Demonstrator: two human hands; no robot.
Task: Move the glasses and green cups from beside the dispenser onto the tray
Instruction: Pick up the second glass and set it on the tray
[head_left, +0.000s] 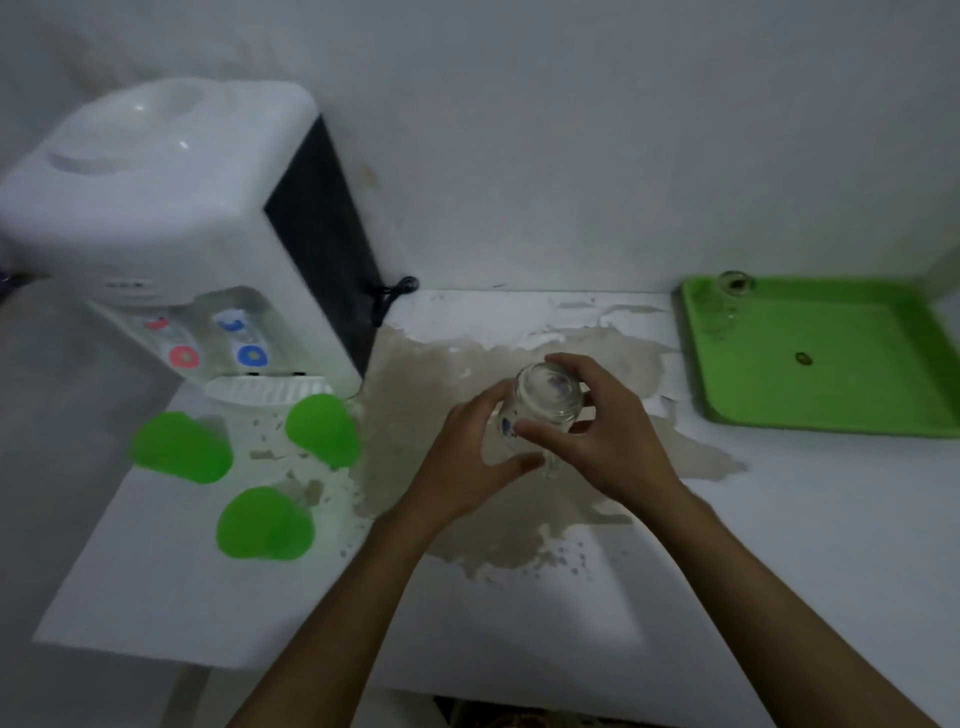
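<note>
A clear glass is held upside down above the middle of the counter, between both hands. My right hand wraps it from the right and front. My left hand touches its left side with fingers spread. Three green cups stand upside down in front of the white dispenser: one at the left, one close to the drip tray, one nearest me. The green tray lies at the far right. Another clear glass stands in its back left corner.
The white counter has a large patch of peeled, brownish surface under my hands. A black cable hangs behind the dispenser by the wall. The counter's front edge runs just below my forearms.
</note>
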